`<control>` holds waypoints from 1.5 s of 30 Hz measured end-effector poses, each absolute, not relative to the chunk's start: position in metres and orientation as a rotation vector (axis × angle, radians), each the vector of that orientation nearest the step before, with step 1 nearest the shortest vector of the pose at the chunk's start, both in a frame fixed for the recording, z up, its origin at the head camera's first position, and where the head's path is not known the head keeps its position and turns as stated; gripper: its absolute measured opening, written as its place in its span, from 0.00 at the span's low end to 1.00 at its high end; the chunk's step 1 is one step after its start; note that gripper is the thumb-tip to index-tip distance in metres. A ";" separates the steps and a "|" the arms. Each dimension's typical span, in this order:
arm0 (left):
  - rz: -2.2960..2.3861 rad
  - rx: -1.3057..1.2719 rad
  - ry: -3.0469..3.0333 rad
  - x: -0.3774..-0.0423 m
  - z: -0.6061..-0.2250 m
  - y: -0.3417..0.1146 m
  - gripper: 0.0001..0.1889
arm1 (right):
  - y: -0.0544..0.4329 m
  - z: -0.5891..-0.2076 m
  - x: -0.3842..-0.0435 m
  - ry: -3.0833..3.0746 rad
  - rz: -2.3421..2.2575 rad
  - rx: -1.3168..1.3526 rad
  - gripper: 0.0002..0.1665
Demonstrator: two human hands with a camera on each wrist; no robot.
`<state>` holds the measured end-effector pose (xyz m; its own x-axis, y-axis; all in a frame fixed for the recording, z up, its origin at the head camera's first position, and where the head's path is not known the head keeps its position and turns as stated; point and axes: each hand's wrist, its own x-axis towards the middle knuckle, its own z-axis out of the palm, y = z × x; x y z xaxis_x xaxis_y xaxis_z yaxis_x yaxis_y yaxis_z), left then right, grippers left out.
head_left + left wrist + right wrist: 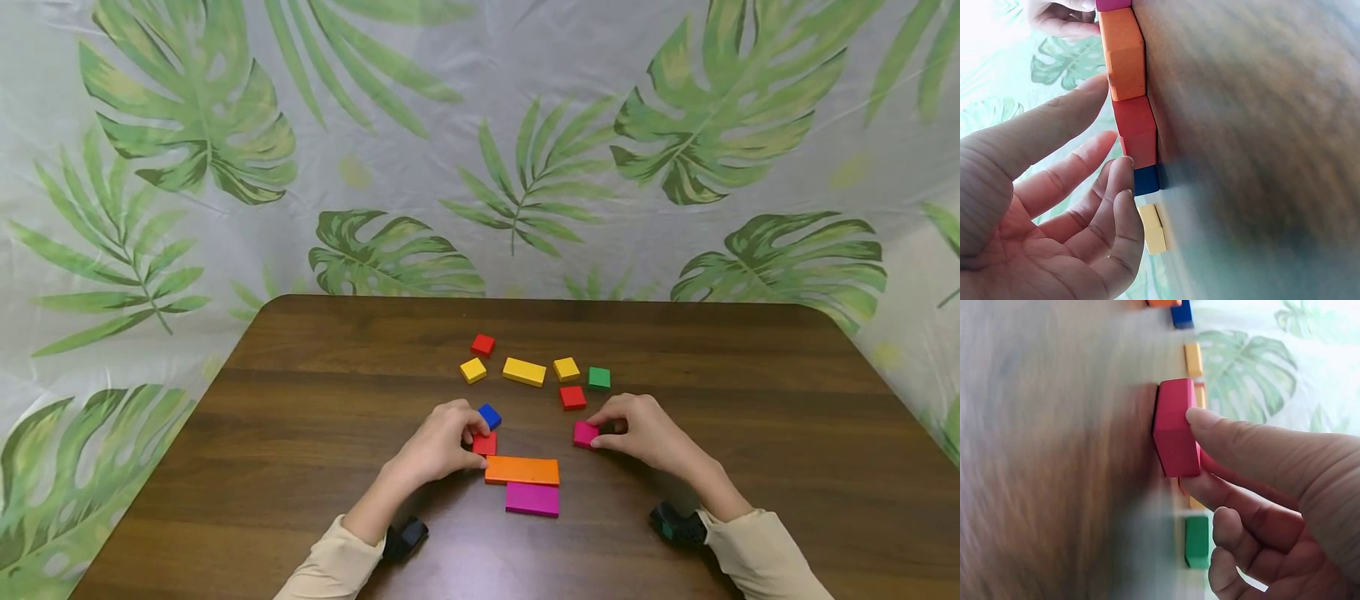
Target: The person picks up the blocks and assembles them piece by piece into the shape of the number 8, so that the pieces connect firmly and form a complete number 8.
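Observation:
My right hand [641,429] pinches a small pink block [585,433] between thumb and fingers, low over the table or on it. The right wrist view shows the thumb on one edge of the pink block [1175,428]. Opposite it, my left hand [442,442] rests with loosely bent fingers at a red block [485,443], its thumb near the left end of a long orange block [522,471]. The red block lies against the orange one, and a blue block [490,416] sits just beyond. Along the orange block's near side lies a magenta block [532,500].
Farther back on the brown wooden table [300,375] lie a red block [483,344], a yellow block [473,371], a longer yellow block [524,372], another yellow one [566,369], a green block [599,378] and a second red one [572,398]. Behind hangs a leaf-patterned cloth [405,167].

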<state>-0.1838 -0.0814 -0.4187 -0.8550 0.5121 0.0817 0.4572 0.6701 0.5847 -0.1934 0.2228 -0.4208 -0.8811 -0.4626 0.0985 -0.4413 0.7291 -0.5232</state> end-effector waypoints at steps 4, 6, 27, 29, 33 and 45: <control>0.940 0.807 2.789 -0.184 -0.418 -0.081 0.16 | 0.215 -0.422 -0.190 2.866 -0.866 -0.780 0.12; 0.939 0.802 2.788 -0.183 -0.418 -0.081 0.16 | 0.212 -0.423 -0.189 2.863 -0.863 -0.795 0.12; 0.951 0.806 2.781 -0.183 -0.417 -0.081 0.16 | 0.194 -0.431 -0.182 2.906 -0.847 -0.955 0.12; 0.950 0.804 2.781 -0.183 -0.417 -0.081 0.16 | 0.193 -0.431 -0.181 2.906 -0.845 -0.947 0.12; 0.948 0.809 2.784 -0.183 -0.416 -0.081 0.15 | 0.191 -0.431 -0.181 2.903 -0.850 -0.946 0.13; 0.941 0.810 2.784 -0.182 -0.415 -0.081 0.15 | 0.190 -0.430 -0.179 2.886 -0.845 -0.965 0.13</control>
